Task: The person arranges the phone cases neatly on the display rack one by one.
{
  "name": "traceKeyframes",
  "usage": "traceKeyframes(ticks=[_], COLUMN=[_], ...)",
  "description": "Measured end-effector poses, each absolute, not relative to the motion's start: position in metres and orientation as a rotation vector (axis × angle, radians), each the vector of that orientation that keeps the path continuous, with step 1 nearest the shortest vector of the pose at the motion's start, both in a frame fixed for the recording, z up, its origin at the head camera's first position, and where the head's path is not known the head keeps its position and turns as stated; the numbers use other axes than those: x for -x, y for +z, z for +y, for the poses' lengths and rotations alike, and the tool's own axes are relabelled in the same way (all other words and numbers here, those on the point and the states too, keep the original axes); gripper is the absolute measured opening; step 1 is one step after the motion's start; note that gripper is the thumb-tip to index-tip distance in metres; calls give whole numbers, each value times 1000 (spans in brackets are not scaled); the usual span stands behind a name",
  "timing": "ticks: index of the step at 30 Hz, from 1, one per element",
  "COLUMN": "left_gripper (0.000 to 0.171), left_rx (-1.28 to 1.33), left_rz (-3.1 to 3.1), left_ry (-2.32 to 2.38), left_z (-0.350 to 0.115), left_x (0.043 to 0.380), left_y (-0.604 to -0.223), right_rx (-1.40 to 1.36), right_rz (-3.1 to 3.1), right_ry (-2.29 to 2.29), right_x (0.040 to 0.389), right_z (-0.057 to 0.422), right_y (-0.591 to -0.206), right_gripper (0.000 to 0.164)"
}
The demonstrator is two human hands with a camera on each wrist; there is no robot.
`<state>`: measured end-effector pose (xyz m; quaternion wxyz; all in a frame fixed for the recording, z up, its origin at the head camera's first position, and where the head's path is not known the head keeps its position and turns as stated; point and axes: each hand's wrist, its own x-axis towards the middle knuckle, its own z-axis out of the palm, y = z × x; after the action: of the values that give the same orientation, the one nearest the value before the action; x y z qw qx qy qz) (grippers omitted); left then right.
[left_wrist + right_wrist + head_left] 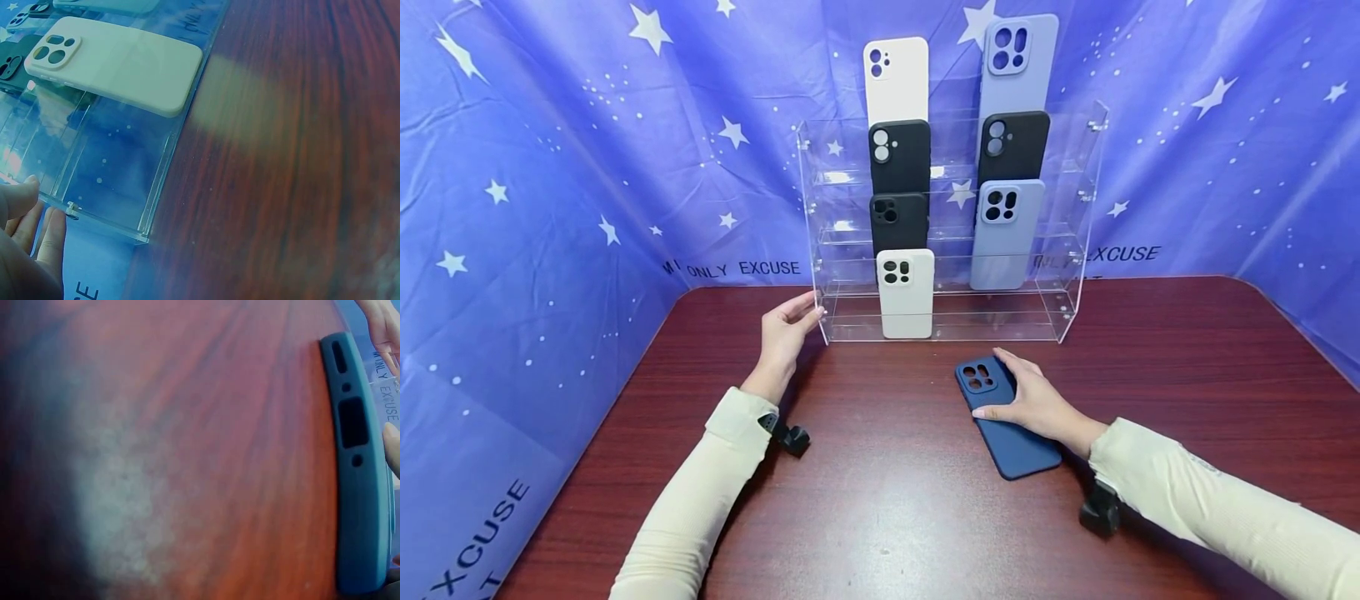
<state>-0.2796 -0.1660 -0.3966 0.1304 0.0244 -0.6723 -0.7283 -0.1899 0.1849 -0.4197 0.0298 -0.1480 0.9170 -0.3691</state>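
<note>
A clear acrylic display rack (951,327) with several tiers stands at the back of the table. My left hand (784,337) holds its left side panel near the bottom, thumb and fingers on either side of the edge. In front of the rack's right half, my right hand (1037,404) grips a dark blue phone case (1018,450) across its width, thumb on the left edge. The case's camera cutouts point toward the rack. Its bottom end, with port openings, shows in the right wrist view as a blue phone case edge (362,506) close to the table.
In the rack's left column stand a pale pink case (898,87), two black cases and a white case (907,304). The right column has a lavender case (1033,75), a black case (1026,143) and another lavender case (1000,258). A starry blue curtain (737,67) surrounds the table.
</note>
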Motion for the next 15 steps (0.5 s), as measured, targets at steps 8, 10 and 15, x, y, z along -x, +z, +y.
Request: traceKeyframes(ticks=[8,10,15], left_gripper=[36,36,36], left_rx=[-70,-64,-59], left_rz=[-1928,-1930,-1928], left_ry=[-2136,-2136,-2144], left_z=[-167,-167,-166], left_x=[280,280,280], left_y=[-399,-399,-398], right_rx=[479,500,540], right_rz=[2889,2913,2955], right_ry=[-1042,-1017,-974], right_x=[189,188,188], right_z=[183,182,178], right_y=[-415,-412,-406], right_gripper=[102,103,105])
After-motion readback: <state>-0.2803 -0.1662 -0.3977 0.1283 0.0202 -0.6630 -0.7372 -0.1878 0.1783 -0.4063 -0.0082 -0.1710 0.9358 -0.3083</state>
